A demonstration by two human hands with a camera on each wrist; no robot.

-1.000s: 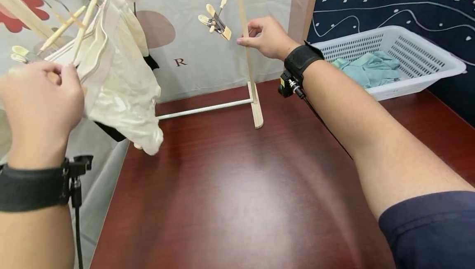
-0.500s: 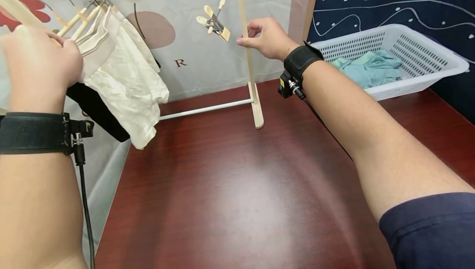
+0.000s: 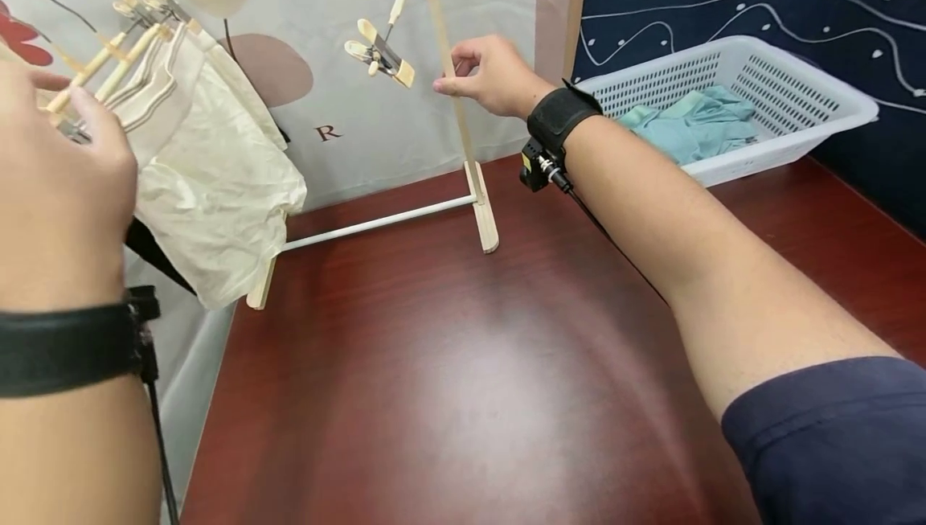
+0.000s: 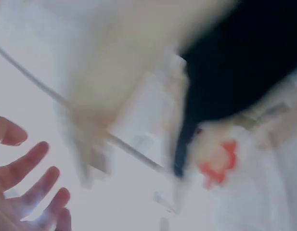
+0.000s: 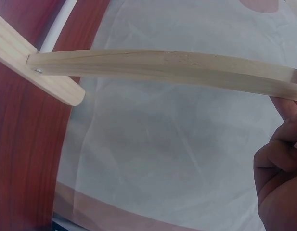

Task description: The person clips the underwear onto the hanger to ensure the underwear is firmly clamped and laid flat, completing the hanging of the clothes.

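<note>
Since half a second ago the left hand [image 3: 61,179] has dropped beside the hanging cream shorts [image 3: 210,179], fingers spread and holding nothing, while the right hand [image 3: 485,75], far across, pinches the rack's upright post [image 3: 452,91].

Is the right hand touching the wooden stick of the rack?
Touching. In the head view, the right hand has its fingers against the wooden upright; the right wrist view shows them meeting too.
</note>
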